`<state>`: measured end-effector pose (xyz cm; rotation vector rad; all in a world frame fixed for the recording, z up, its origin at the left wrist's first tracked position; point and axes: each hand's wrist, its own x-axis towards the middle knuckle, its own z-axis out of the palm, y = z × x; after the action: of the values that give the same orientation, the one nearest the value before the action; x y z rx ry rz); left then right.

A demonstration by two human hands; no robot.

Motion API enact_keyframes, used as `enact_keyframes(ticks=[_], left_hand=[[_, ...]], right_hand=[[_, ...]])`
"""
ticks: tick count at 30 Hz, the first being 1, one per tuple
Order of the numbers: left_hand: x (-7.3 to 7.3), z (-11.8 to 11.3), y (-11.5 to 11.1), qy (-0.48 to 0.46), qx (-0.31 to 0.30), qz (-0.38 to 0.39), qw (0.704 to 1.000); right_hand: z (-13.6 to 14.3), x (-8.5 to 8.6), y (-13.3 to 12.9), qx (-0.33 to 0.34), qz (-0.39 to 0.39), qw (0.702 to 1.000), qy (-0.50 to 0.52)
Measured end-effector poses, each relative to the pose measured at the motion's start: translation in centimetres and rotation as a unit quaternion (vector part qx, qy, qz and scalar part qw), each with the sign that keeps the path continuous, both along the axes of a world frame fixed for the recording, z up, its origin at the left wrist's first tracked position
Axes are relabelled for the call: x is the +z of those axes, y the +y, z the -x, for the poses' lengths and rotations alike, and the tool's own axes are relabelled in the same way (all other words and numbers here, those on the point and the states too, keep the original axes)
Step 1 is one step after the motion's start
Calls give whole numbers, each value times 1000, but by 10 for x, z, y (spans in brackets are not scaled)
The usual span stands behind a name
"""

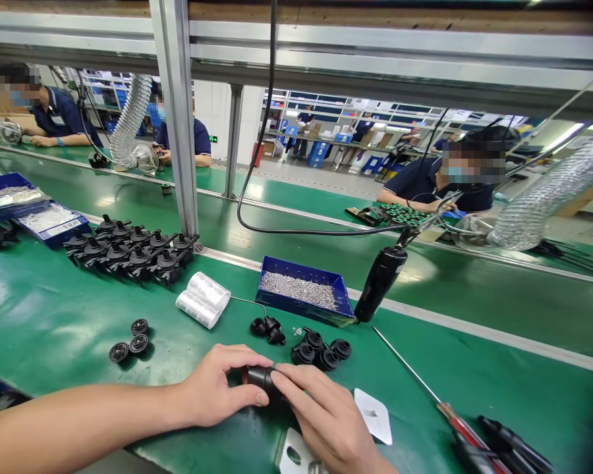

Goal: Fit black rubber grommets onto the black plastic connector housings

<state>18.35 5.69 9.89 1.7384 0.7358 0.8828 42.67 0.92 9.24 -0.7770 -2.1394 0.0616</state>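
A round black part is held between both hands above the green table, near its front edge. My left hand grips it from the left with thumb and fingers. From the right, my right hand has its fingers wrapped over the part's other side, which hides much of it. Just beyond my right hand, several black round parts stand in a group. Black pieces lie beyond my left hand. Under and beside my right hand are a metal plate and a white plate.
A blue tray of small metal pieces stands behind. A black electric screwdriver hangs to its right. A long screwdriver and pliers lie at the right. Black assemblies fill the back left. Co-workers sit across the bench.
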Motion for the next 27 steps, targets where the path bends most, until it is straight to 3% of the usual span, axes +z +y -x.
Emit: enact_keyframes(ticks=[10,16,19,22,24,27], left_hand=[[-6,0,0,-47,-11,-127,991],[-8,-2,2,-71,-33,-208,975],[-6,-2,3,-58,-6,-189,980],[-3,-1,4,-35,17,-154,987],[-1,1,4,-30,8,-152,988],[-2,4,3,-9,-9,-132,991]], right_hand=[[9,4,-5,-49,89,995,18],[13,-7,-8,-80,184,978,49],[9,-9,-7,-80,219,971,51],[5,-6,-6,-77,183,979,48],[5,-3,-6,-80,157,984,24],[9,0,-4,-81,180,980,8]])
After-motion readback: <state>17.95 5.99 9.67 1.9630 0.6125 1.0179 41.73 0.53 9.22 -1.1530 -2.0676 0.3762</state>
